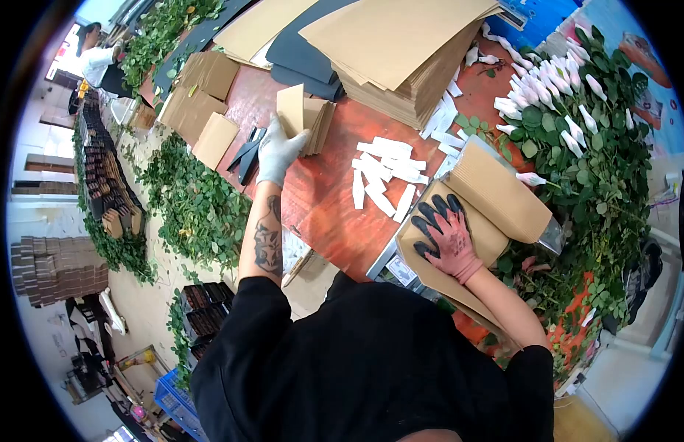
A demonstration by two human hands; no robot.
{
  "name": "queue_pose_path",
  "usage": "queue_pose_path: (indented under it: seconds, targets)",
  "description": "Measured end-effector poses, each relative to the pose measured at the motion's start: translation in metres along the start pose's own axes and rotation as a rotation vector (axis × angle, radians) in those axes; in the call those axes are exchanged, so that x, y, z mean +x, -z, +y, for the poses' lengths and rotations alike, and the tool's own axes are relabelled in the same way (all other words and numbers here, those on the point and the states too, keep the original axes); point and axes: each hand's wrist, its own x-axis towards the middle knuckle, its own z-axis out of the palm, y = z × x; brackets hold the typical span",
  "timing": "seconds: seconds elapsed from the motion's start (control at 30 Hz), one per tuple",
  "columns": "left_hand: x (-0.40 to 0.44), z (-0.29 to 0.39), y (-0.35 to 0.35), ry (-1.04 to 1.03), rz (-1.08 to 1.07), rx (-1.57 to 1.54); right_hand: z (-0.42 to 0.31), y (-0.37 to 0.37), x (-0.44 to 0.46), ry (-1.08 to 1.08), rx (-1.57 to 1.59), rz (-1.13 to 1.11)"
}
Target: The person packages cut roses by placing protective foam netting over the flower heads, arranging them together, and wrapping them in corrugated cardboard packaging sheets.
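My left hand [281, 151], in a white glove, pinches a small tan cardboard piece [290, 109] between thumb and fingers. That piece stands upright against a stack of similar cardboard pieces [321, 127]. A black stapler [246, 156] lies just left of this hand. My right hand [451, 239], in a red glove with black fingers, rests flat with fingers spread on a brown cardboard sheet [490, 241]. The sheet is bent up into a corrugated cardboard flap [504, 199] beyond the hand. White paper strips [386, 168] lie scattered on the red table [320, 199] between my hands.
Roses in white sleeves [552, 85] with leafy stems are heaped at the right. A tall stack of cardboard sheets [401, 51] stands at the back, beside dark sheets [301, 48]. Folded cardboard [198, 92] lies at the left. Another person [97, 62] is at far left.
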Motion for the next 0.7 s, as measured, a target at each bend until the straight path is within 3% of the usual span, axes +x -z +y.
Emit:
queue_pose_path:
  seconds: [0.03,0.07,0.1,0.17,0.23,0.27,0.3,0.33,0.4,0.47,0.5,0.57,0.6,0.63,0.7]
  targets:
    - [-0.003,0.001,0.005,-0.002,-0.029,-0.183,0.0,-0.002,0.0,-0.002,0.005,0.02]
    - [-0.014,0.012,0.01,-0.1,0.108,-0.381,0.001,0.0,0.003,-0.015,0.007,0.03]
    - [-0.02,0.011,0.014,-0.097,0.157,-0.359,0.0,0.003,0.004,-0.026,0.037,0.005]
    - [-0.05,0.064,0.037,-0.133,0.088,-0.968,-0.002,0.005,0.002,-0.064,0.08,-0.029]
    - [-0.075,0.088,0.032,-0.223,-0.451,-1.401,0.003,0.005,-0.001,-0.033,0.173,0.015]
    - [-0.098,0.117,0.029,-0.234,-0.742,-1.529,0.016,-0.017,-0.008,0.032,0.285,0.259]
    - [-0.109,0.114,0.003,-0.171,-1.006,-1.441,0.016,-0.015,-0.011,-0.001,0.465,0.356]
    - [-0.12,0.112,-0.022,-0.121,-1.257,-1.308,0.032,-0.043,-0.023,-0.115,0.648,0.267]
    - [-0.135,0.152,-0.032,-0.17,-1.578,-1.462,0.051,-0.061,-0.036,-0.246,0.823,0.193]
    - [-0.139,0.147,-0.05,-0.041,-1.767,-1.639,0.04,-0.017,-0.025,-0.177,1.407,0.215]
    - [-0.136,0.145,-0.055,-0.038,-1.783,-1.631,0.03,0.008,-0.024,-0.187,1.409,0.227]
    - [-0.132,0.144,-0.06,-0.211,-1.881,-1.301,0.01,0.045,-0.03,-0.217,1.53,0.268]
    - [-0.13,0.145,-0.059,-0.223,-1.918,-1.2,0.013,0.043,-0.042,-0.266,1.271,0.286]
    - [-0.129,0.154,-0.05,-0.21,-1.928,-1.2,-0.003,0.077,-0.059,-0.66,1.511,0.218]
    - [-0.129,0.173,-0.04,-0.293,-2.094,-0.837,0.006,0.092,-0.071,-0.562,1.648,0.36]
